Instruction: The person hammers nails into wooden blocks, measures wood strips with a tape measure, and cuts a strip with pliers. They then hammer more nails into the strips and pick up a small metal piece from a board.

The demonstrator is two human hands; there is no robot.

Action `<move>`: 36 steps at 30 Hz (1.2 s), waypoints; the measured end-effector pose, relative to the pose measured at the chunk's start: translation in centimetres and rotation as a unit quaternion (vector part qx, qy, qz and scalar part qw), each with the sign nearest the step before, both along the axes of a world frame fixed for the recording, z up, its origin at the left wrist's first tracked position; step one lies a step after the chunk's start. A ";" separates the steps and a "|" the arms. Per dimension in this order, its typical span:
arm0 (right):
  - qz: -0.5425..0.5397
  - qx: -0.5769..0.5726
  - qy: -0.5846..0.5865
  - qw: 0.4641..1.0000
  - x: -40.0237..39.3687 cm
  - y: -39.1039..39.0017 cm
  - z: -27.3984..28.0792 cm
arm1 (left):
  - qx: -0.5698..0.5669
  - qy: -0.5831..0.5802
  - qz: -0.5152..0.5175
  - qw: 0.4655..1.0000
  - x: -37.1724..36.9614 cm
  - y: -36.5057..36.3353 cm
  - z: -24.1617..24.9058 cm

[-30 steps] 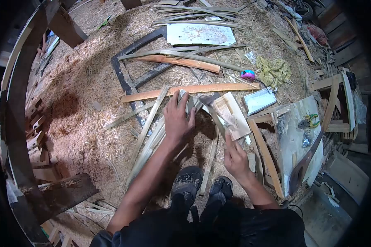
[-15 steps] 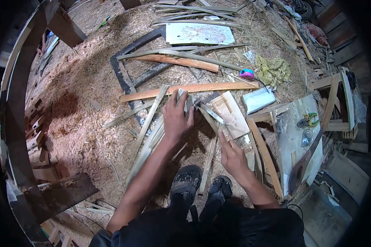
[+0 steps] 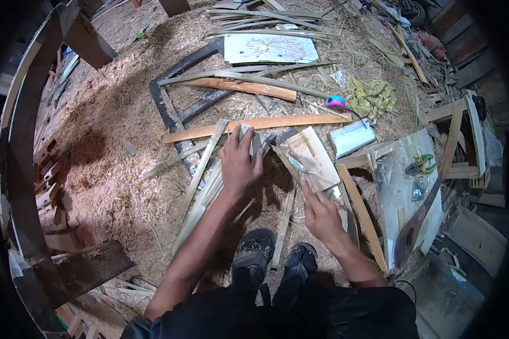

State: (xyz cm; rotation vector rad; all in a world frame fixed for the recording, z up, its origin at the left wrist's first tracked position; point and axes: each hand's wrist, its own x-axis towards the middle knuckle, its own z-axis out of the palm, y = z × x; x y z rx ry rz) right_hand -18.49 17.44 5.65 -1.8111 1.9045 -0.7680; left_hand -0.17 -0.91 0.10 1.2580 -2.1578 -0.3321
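Observation:
My left hand (image 3: pixel 238 164) is bent over the upper end of a bundle of pale wooden slats (image 3: pixel 205 195), fingers wrapped around a light piece at its tip. My right hand (image 3: pixel 322 214), closed, grips the lower end of a narrow light-brown wooden piece (image 3: pixel 289 163). This piece slants up and left toward my left fingers; a small whitish flat part shows along its right side, and I cannot tell whether it is a tool handle. Just behind it lies a pale board (image 3: pixel 316 155). An orange-brown plank (image 3: pixel 266 122) runs crosswise beyond both hands.
Wood shavings cover the ground around my shoes (image 3: pixel 254 251). A dark frame (image 3: pixel 164 104) and a white panel (image 3: pixel 271 48) lie farther off. To the right are a pink-and-blue tape measure (image 3: pixel 335 102), a white box (image 3: pixel 352 138), pliers (image 3: pixel 419 165) and a handsaw (image 3: pixel 404 246).
The narrow wooden piece in my right hand has tilted slightly, and less of the whitish part beside it shows. My left hand stays on the slats. The whole view has shifted a little.

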 end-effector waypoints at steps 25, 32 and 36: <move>0.001 0.014 -0.011 1.000 0.6 0.5 -0.6 | 0.012 -0.009 0.008 1.000 0.1 -0.1 -0.5; -0.023 -0.033 -0.060 0.997 0.4 -1.2 0.8 | 0.061 -0.053 -0.016 0.997 2.3 -0.8 0.6; -0.085 -0.033 -0.098 0.991 -0.5 -4.5 1.2 | 0.144 -0.124 -0.019 0.982 2.5 0.2 2.3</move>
